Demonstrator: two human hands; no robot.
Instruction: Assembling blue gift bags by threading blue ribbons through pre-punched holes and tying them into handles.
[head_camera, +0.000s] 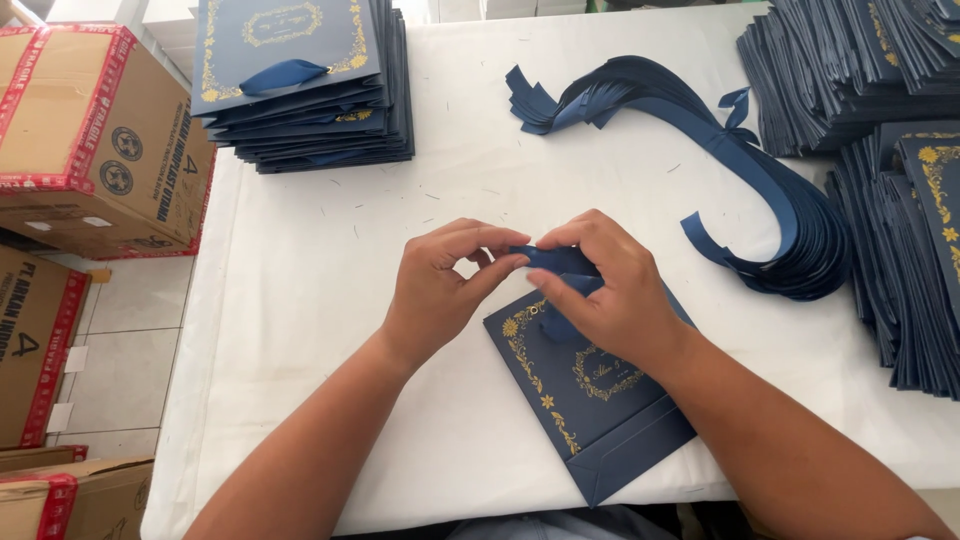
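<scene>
Both forearms come up from the bottom edge toward me, and between them I see a flat navy paper bag (590, 410) with gold floral print, lying tilted on the white surface (320, 300), its folded base hanging just past the near edge. My right hand (610, 290) rests on the bag's upper part, fingers curled around a navy ribbon (555, 260) right at the bag's top rim. My left hand (440, 285) sits just beside it, thumb and forefinger pinched narrow on the ribbon's free end, so both hands grip the same strip and nearly touch.

Beyond the hands, a long bundle of loose navy ribbons (700, 140) curves across the surface from the far middle down toward the right. At the far left stands a neat stack of finished bags (310, 90), the top one with a ribbon handle on it. Along the right edge, piles of flat bags (900, 230) lean in thick overlapping rows. Off the surface to the left, cardboard boxes (90, 130) with red tape stand on a tiled floor (130, 330).
</scene>
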